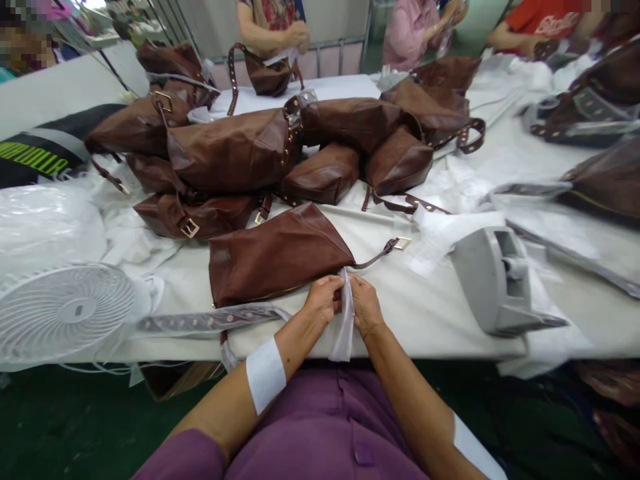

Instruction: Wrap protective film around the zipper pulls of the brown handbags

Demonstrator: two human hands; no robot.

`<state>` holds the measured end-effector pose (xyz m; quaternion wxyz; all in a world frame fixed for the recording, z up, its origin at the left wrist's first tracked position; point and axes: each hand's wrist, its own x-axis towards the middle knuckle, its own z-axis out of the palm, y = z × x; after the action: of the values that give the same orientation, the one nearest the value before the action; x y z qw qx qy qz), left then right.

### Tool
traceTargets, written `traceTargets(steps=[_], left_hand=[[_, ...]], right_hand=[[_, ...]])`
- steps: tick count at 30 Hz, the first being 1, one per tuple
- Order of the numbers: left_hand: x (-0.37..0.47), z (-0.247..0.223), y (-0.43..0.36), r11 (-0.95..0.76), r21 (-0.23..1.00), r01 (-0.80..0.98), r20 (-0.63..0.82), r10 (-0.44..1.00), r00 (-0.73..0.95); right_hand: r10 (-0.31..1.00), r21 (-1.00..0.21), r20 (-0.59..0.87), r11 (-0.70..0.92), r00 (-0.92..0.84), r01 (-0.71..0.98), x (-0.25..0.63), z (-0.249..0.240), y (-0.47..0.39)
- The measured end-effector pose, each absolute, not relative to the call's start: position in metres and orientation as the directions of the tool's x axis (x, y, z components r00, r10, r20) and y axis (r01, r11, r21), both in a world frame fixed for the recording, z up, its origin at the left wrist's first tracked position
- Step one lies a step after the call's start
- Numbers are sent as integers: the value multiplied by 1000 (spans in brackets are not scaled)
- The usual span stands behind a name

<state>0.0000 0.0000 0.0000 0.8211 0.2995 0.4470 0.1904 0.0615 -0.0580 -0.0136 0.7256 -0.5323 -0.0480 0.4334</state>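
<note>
A brown leather handbag [280, 253] lies on its side on the table in front of me. At its lower right corner, my left hand [325, 297] and my right hand [365, 303] pinch a strip of thin white wrapping [343, 327] between them. The strip hangs down to the table's front edge. From the same corner a short strap with a gold buckle [402, 243] points right. A studded strap in clear wrapping [210, 321] stretches left of my left hand. Exactly what lies inside the pinched wrapping is hidden by my fingers.
Several brown bags [230, 150] are piled behind. A white fan [75, 310] stands at left and a grey tape dispenser [493, 280] at right. More wrapped bags [610, 180] lie far right. Other people [273, 27] handle bags across the table [430, 320].
</note>
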Motion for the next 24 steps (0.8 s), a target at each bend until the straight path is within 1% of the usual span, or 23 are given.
traceTargets(steps=[3, 7, 10, 12, 15, 18, 19, 24], left_hand=[[1, 2, -2, 717, 695, -52, -594, 613, 521], [1, 2, -7, 594, 804, -31, -503, 705, 500], [-2, -2, -9, 508, 861, 35, -454, 734, 505], [-5, -4, -9, 475, 877, 74, -442, 735, 515], [-10, -2, -8, 511, 856, 73, -466, 705, 535], [-11, 2, -10, 638, 768, 50, -535, 597, 598], [-10, 3, -11, 661, 750, 38, -544, 583, 603], [2, 0, -17, 628, 776, -51, -523, 687, 505]], right_hand=[[634, -813, -411, 69, 655, -578, 57, -15, -55], [583, -805, -452, 59, 675, -590, 58, -14, -51], [608, -759, -487, 62, 628, -648, 64, -13, -48], [634, -746, -499, 31, 590, -665, 69, -13, -46], [656, -746, -525, -49, 542, -664, 74, -12, -44], [633, -729, -581, -127, 512, -672, 78, -12, -43], [621, -723, -599, -147, 506, -675, 78, -12, -42], [616, -683, -647, -208, 449, -700, 83, -10, -40]])
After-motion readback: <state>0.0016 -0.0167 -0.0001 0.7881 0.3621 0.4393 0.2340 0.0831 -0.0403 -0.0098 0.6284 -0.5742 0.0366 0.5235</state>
